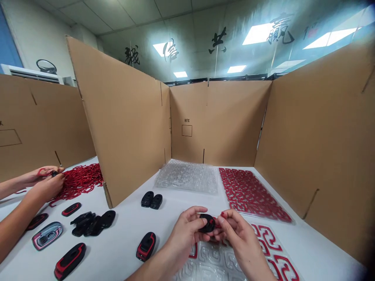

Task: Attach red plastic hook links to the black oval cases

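A black key fob case is gripped in my left hand, thumb on its face and fingers behind it. My right hand pinches a thin red trim strip at the case's right side. Part of the strip is hidden by the fingers, so I cannot tell how much of it sits on the case. Both hands are above a clear moulded tray with red trim pieces in some of its pockets. To the left of my hands lies a black case with red trim.
Two black cases stand farther back. Behind are stacked clear trays and a tray full of red trims. Cardboard panels enclose the table. At left, a co-worker's hands work beside a red pile; several cases lie nearby.
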`<action>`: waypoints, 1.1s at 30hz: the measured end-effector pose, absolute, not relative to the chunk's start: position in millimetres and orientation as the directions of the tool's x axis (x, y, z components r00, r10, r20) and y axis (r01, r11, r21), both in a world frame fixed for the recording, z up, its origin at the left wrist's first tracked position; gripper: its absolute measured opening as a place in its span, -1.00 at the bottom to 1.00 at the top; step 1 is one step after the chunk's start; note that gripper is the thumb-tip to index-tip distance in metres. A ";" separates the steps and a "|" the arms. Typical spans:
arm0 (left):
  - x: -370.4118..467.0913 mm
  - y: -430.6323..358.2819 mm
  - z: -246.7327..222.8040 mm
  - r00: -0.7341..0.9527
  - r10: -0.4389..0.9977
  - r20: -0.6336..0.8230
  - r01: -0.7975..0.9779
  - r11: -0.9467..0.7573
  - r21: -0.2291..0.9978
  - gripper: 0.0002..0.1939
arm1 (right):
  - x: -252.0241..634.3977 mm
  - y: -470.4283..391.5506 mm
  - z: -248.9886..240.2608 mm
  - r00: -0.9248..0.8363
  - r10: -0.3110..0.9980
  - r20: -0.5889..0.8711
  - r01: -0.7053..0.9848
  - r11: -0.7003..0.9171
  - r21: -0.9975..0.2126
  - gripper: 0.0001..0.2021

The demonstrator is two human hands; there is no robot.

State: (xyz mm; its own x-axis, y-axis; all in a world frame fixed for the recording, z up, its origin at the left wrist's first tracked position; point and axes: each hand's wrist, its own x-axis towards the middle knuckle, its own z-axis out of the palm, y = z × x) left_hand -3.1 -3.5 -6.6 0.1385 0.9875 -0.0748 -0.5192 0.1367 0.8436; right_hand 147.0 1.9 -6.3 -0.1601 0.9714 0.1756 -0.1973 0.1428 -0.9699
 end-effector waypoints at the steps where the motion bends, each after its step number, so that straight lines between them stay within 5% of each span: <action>1: -3.7 -3.0 -6.5 0.133 0.989 -0.062 -0.521 0.123 0.845 -0.55 | 146.9 1.8 -6.0 -0.154 0.973 0.173 -0.199 0.141 -0.970 -0.60; 9: -8.9 -5.4 -3.3 0.164 0.986 0.012 -0.344 0.046 0.938 -0.53 | 147.1 2.4 -2.3 -0.121 0.981 0.154 -0.225 0.124 -0.967 -0.62; 16: -0.2 -9.2 -13.1 0.120 0.955 0.270 -0.158 -0.251 0.955 -0.56 | 151.0 4.3 -4.3 -0.075 0.981 0.179 -0.173 0.164 -0.971 -0.66; 24: -0.9 -10.6 -16.4 0.141 0.946 0.292 -0.015 -0.293 0.956 -0.65 | 150.2 2.8 -6.4 -0.035 0.972 0.231 -0.062 0.229 -0.971 -0.66; 33: -5.4 -12.2 -12.1 0.096 0.974 0.204 -0.098 -0.195 0.976 -0.58 | 149.9 1.4 -4.2 -0.064 0.978 0.199 -0.052 0.196 -0.979 -0.61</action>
